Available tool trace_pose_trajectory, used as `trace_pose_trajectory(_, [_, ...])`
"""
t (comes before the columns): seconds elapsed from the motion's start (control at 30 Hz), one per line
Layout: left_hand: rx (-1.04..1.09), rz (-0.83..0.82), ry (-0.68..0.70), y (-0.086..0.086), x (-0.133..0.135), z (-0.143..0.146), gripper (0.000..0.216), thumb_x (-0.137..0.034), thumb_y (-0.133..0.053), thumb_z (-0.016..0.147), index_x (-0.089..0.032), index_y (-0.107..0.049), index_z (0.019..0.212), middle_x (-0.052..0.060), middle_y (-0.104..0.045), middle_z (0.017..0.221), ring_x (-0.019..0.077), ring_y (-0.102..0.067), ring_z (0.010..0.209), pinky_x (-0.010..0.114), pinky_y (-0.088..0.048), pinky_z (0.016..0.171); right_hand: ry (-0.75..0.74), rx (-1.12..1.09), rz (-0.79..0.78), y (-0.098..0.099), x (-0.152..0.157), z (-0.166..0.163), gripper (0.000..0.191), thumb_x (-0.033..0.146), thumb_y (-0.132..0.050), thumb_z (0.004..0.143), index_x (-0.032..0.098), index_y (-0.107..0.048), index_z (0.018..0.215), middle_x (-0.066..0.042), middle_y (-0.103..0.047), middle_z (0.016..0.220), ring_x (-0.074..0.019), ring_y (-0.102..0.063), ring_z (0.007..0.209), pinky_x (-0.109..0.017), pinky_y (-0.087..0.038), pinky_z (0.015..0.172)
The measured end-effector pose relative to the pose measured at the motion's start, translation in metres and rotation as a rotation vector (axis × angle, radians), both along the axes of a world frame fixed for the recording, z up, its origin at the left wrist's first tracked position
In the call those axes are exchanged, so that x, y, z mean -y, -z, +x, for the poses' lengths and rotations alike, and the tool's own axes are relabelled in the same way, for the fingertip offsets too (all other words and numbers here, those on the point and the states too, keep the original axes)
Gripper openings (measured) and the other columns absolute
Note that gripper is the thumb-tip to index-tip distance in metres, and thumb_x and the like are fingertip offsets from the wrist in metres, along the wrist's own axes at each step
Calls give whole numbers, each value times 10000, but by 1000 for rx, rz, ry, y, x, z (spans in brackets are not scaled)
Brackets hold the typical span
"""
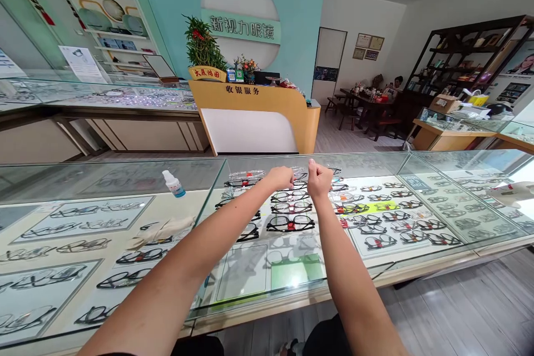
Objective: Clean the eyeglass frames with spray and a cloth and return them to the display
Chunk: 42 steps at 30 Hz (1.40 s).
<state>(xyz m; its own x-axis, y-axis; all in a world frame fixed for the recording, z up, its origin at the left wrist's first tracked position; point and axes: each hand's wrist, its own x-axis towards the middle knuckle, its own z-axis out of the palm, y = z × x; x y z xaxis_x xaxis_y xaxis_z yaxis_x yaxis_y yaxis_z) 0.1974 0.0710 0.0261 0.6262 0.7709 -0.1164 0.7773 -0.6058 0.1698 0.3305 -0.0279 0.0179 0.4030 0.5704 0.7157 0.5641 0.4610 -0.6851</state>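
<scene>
Both my arms stretch out over a glass display counter (292, 292). My left hand (280, 178) is closed in a fist, back of the hand upward, and nothing shows in it. Just to its right, a small gap apart, my right hand (320, 179) makes a fist with the thumb on top; nothing sticks out of it. Beneath them, under the glass, lie rows of eyeglasses (291, 224), many with red tags between the lenses. A small white spray bottle (173, 184) with blue at its base is to the left of my hands, touched by neither.
Across the aisle stands a wooden cashier desk (258, 101) with a potted plant (202, 47). Another display case (137, 99) runs along the left. At the far right back, a person (394, 88) sits at a dark table (367, 95). Several stools stand near it.
</scene>
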Motion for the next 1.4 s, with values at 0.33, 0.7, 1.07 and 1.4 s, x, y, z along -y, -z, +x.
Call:
trace_pose_trajectory(0.33, [240,-136,17,-7,-13,-19,235,-448,-807,756,-244,-856,863,49,-788,861,198,-643,754,285,-404,661,-91,-178,-18,9,-12,3,651,731,-375,1006,256,-207,595,33,-196,586,-135,-206,580,-343,-196,578])
trace_pose_trajectory(0.7, [954,-246,-173,-35,51,-129,494,-651,-783,759,-176,-798,896,34,-703,766,156,-535,685,280,-382,628,-387,-390,-104,4,-10,-31,718,831,-383,945,279,-197,524,56,-161,530,-124,-162,521,-337,-163,522])
trace_pose_trajectory(1.07, [1452,-387,-342,11,99,-177,509,-630,-896,678,-195,-756,904,48,-749,980,188,-657,927,310,-519,897,-819,-519,-397,12,17,-105,304,339,-796,738,245,-508,761,42,-597,731,-151,-603,658,-287,-484,631])
trace_pose_trajectory(1.4, [1490,-462,-349,14,105,-187,492,-606,-906,686,-197,-763,918,37,-737,932,178,-642,865,309,-540,828,-941,-497,-452,13,30,-126,352,330,-887,752,247,-554,826,25,-673,811,-155,-619,758,-304,-474,757])
